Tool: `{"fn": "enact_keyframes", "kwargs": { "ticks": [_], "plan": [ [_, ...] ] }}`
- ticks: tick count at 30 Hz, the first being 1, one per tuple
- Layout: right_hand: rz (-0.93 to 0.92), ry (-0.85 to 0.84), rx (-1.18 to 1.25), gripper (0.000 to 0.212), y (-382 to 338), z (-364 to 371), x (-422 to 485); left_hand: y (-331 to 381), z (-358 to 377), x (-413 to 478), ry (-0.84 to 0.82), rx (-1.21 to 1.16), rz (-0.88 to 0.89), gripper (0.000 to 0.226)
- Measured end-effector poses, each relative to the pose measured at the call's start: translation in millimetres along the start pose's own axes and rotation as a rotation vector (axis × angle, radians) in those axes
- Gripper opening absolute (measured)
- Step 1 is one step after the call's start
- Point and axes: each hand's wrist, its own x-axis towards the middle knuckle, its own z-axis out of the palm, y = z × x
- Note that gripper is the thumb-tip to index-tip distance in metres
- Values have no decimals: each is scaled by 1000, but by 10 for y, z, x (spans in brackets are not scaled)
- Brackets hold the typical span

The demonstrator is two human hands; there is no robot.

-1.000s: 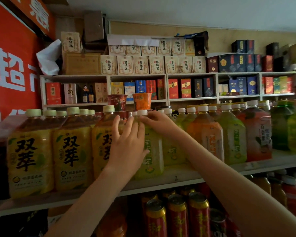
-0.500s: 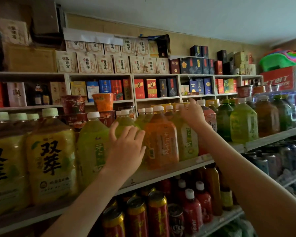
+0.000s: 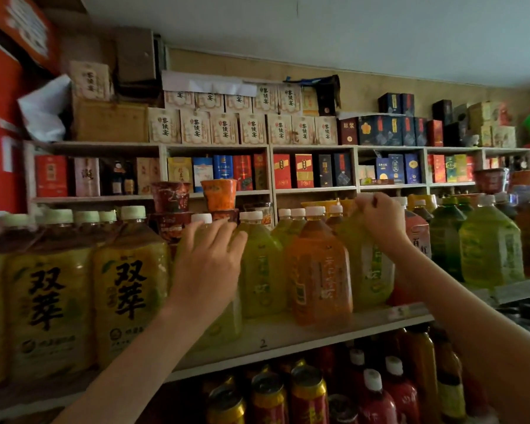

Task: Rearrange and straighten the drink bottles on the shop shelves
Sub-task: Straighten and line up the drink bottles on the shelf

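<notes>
Touching two green bottles (image 3: pixel 371 270), left hand (image 3: pixel 207 264), right hand (image 3: pixel 380 218)

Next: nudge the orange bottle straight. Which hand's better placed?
Left, likely: left hand lies open on the near green bottle; right hand is busy gripping the far green bottle beyond the orange bottle.

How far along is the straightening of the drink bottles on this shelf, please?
Looks done: the yellow bottles at left stand in line, labels out. In hand: the left hand presses flat on a white-capped green bottle; the right hand grips the top of a second green bottle. Probably left: the orange bottle between them, standing slightly forward of its neighbours, and the mixed bottles farther right.
</notes>
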Motion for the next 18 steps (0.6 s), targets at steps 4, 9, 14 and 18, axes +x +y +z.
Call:
{"fn": "enact_keyframes", "kwargs": {
  "ticks": [4,9,14,18],
  "plan": [
    [-157,145,4,26,-390,-206,106,-227,-101,65,-22,-38,-77,44],
    [-315,284,-58,37,-871,-569,249,-189,-273,170,-7,-439,-140,64],
    [-296,377,3,39,-1352,-923,259,22,-442,322,-55,-786,-192,62],
    [-239,240,170,37,-1636,-961,103,125,-450,418,-160,-936,-268,46]
  ]
}}
